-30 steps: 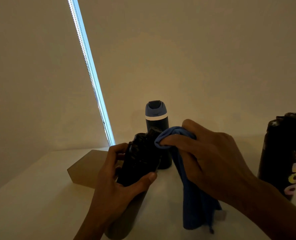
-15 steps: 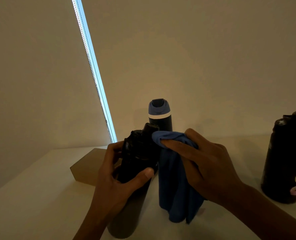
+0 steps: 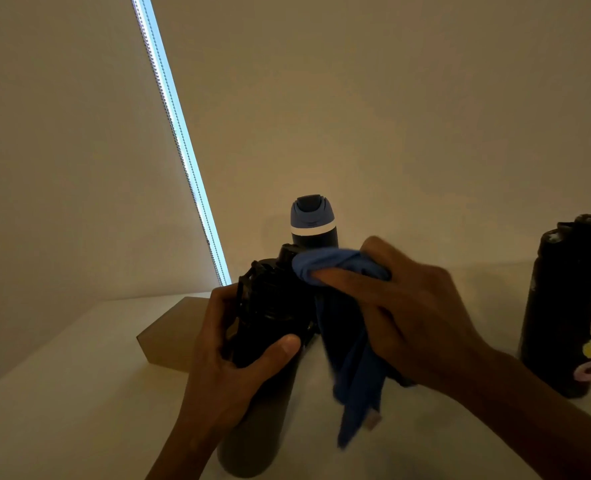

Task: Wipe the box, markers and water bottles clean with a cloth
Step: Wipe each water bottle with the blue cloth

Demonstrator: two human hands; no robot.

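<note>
Head view: left hand [image 3: 238,362] wraps the neck of the black-lidded bottle [image 3: 262,427], right hand [image 3: 418,317] pinches the blue cloth [image 3: 325,263] onto its lid [image 3: 273,296], near the front edge of the worktop [image 3: 79,410]; bottle leans, long axis front-to-back, lid up and away, so I'd keep the neck clamped and twist it under the cloth.

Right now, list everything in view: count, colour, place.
held bottle: one, black lid, grey body, tilted at centre.
blue-lidded bottle: one, dark body, standing behind the held bottle.
lettered bottle: one, black with coloured letters, standing far right.
box: one, brown, on the table left of the hands.
cloth: one, blue, pressed to the held bottle's lid, rest hanging.
table: one, white, under everything.
light strip: one, bluish white, slanting upper left.
left hand: one, grip round the held bottle.
right hand: one, holds the cloth.
</note>
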